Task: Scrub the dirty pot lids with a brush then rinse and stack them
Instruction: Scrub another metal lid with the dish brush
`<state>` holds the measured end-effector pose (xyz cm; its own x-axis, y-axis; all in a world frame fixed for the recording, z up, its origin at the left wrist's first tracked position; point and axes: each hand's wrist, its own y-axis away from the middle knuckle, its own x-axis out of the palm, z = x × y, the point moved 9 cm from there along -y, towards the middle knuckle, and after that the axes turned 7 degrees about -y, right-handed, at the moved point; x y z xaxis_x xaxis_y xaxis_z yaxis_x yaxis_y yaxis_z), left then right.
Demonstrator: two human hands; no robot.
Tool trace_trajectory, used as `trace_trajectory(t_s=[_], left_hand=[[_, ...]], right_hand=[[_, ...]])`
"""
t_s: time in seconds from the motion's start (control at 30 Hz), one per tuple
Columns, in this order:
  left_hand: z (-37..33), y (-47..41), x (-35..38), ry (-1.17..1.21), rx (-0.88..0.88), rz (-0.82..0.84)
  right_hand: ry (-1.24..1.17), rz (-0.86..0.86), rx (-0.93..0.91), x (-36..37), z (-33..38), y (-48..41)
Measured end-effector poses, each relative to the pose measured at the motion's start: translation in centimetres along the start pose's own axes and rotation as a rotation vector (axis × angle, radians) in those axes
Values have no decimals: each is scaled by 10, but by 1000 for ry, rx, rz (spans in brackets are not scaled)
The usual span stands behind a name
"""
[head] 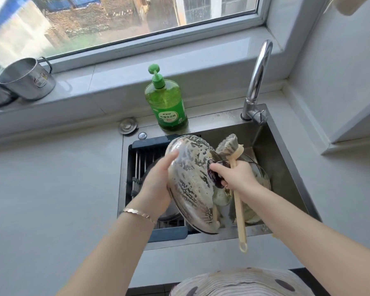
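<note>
Over the sink [286,152], my left hand [158,182] clasps the tilted soapy lid's [192,180] rim while my right hand [238,176] grips both its knob [214,178] and the upright brush [239,210].

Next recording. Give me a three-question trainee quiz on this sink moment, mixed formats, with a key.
1. True or false: the soapy lid lies flat on the sink floor.
2. Which hand grips the brush? A left hand, B right hand, C neither.
3. Fill in: the green soap bottle stands to the ___ of the faucet.
Key: 1 false, both hands hold it up, tilted; 2 B; 3 left.
</note>
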<state>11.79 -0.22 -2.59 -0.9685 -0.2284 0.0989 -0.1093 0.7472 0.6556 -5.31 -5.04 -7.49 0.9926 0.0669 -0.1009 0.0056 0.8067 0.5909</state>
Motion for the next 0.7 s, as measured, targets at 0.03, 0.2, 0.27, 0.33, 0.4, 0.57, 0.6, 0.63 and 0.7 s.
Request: trace_trajectory(t_s=[0.03,0.2,0.27,0.33,0.4,0.57,0.6,0.63,0.7], left_hand=[[7,4,5,-28,17,-5],[26,12,14,183,64,-144],[25,9,8,264,62,-198],[23,8,-4,277,71,-273],[22,11,-14,281,97,-335],[14,22,-28,270,191,-470],[12,24,-30,285,196,-484],[9,27,-33,305,203,-495],[5,31,-35,309,226,-493]], right_hand=[[-35,-33,48,-5,-3,-3],[54,0,11,-10,16,-2],[292,61,-84,-8,38,9],[523,53,-237,-13,58,23],[704,38,-357,-13,66,44],[925,200,-559,28,44,77],[884,199,-509,24,37,69],[832,197,-427,17,27,60],[753,188,-308,6,13,48]])
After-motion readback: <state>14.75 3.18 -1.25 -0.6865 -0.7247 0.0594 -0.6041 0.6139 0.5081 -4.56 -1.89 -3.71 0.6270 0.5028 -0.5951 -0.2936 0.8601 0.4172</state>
